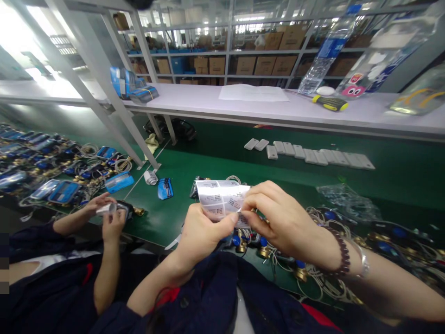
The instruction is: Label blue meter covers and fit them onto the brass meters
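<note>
A curled sheet of white printed stickers (212,191) is held up in front of my chest. My left hand (205,232) grips its lower edge, with the thumb lying across the front. The fingers of my right hand (278,213) pinch a printed sticker (233,202) at the sheet's right side; it sits at an angle to the others, and I cannot tell whether it is fully off the backing. Below and behind the sheet lie brass-fitted meters (241,243) with blue parts and coiled cables, partly hidden by my hands.
To the left a co-worker's hands (109,215) hold a small white roll. Blue cards (165,189) and a sticker roll (150,177) lie on the green bench (187,162). White rectangular cases (314,156) line the back. The shelf (194,99) carries bottles (328,51) and a screwdriver (329,103).
</note>
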The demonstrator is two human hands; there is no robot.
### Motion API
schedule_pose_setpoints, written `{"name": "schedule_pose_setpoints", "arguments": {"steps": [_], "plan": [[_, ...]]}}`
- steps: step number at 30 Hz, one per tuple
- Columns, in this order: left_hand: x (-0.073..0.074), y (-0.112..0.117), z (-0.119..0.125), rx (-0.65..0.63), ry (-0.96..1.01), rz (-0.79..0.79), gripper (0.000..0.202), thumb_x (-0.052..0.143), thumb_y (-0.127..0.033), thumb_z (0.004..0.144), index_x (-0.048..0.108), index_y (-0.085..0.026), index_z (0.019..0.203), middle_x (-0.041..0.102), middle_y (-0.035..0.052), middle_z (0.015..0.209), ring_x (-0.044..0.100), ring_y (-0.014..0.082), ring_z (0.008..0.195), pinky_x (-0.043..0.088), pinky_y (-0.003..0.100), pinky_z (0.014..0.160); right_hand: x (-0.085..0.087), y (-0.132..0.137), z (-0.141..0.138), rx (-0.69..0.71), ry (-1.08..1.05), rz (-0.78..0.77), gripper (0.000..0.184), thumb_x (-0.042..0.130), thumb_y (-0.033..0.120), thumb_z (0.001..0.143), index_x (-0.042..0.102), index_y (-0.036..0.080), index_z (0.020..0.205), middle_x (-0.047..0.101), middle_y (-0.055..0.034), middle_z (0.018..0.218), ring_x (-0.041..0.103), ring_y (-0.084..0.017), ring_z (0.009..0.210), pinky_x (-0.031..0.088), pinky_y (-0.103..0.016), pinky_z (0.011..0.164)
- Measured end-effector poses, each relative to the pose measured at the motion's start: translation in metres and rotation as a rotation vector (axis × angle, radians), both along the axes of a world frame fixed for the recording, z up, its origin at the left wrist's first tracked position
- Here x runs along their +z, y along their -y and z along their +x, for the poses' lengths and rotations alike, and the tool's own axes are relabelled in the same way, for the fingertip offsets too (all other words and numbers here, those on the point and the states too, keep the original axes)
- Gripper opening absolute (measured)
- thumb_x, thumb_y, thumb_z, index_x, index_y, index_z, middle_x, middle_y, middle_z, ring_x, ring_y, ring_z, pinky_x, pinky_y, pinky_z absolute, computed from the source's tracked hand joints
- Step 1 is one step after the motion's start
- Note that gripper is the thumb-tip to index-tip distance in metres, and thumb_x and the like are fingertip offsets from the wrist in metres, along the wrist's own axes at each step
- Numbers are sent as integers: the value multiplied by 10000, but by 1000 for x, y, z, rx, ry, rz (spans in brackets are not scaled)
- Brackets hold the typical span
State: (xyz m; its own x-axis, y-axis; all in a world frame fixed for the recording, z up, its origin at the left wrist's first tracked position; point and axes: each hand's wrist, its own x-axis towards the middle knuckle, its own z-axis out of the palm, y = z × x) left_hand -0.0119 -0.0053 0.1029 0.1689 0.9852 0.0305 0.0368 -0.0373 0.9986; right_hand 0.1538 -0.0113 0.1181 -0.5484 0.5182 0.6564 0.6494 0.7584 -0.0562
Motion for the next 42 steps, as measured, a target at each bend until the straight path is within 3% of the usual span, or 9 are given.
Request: {"name": "schedule_pose_setpoints", "arguments": {"steps": [6, 10, 16, 20, 25, 29, 31, 37, 42], "plan": [[1, 2, -1, -21, -100, -15, 115, 672, -205, 598, 720, -120, 658, 720, 46, 658, 669, 196, 605, 545, 254, 573, 0, 2, -1, -64, -124, -65, 119, 425, 175, 889, 496, 205, 799, 566, -50, 774, 532, -182, 741, 462, -334, 643], [-1, 1, -5, -123, -62, -58, 177, 675, -209, 607, 736, -119, 746, 735, 61, 752, 684, 206, 679, 554, 271, 647, 10, -3, 6, -100, -139, 44, 103, 445, 152, 873, 496, 207, 803, 553, -47, 769, 530, -184, 737, 459, -346, 648], [-7, -2, -7, -205, -6, -154, 251, 687, -236, 600, 742, -125, 818, 736, 74, 814, 691, 235, 771, 552, 317, 732, 34, -10, 30, -337, -388, 163, 105, 481, 182, 871, 514, 214, 777, 536, -21, 755, 513, -149, 698, 433, -322, 646], [-10, -4, -5, -210, 6, -158, 301, 696, -269, 608, 739, -120, 865, 732, 84, 864, 689, 243, 810, 549, 327, 756, 29, -4, 34, -287, -598, -106, 115, 482, 231, 875, 514, 205, 768, 517, -8, 731, 491, -128, 651, 419, -285, 605], [-15, -5, 0, -117, -49, -88, 261, 685, -267, 628, 741, -125, 839, 734, 80, 836, 692, 251, 803, 547, 356, 784, -1, 2, 30, -94, -796, -558, 180, 476, 307, 884, 508, 202, 742, 489, 5, 684, 464, -126, 616, 394, -253, 539], [-19, -9, 4, -29, -86, -26, 253, 661, -266, 657, 732, -126, 856, 733, 79, 877, 688, 244, 840, 542, 347, 804, -19, 2, 26, 20, -906, -742, 210, 449, 327, 899, 495, 199, 739, 485, 12, 672, 465, -126, 618, 410, -266, 579], [-20, -11, 4, -29, -115, -13, 256, 632, -278, 688, 720, -126, 874, 732, 80, 905, 683, 233, 864, 536, 331, 813, -22, 3, 23, -8, -852, -670, 189, 440, 286, 900, 489, 202, 739, 494, 5, 688, 480, -132, 635, 422, -273, 588], [-23, -14, 6, 69, -245, 36, 481, 654, -262, 670, 569, -125, 1123, 694, 92, 1027, 659, 217, 899, 518, 296, 793, -22, 10, 18, -151, -357, 36, 81, 519, 128, 837, 533, 207, 845, 580, -39, 814, 537, -171, 792, 456, -319, 715], [-33, -19, 5, -13, -240, 31, 447, 618, -291, 726, 543, -140, 1140, 686, 80, 1035, 648, 209, 918, 506, 295, 808, -26, 9, 30, -209, -408, 2, 69, 529, 135, 838, 535, 204, 835, 576, -36, 810, 539, -168, 793, 454, -304, 719]]}}
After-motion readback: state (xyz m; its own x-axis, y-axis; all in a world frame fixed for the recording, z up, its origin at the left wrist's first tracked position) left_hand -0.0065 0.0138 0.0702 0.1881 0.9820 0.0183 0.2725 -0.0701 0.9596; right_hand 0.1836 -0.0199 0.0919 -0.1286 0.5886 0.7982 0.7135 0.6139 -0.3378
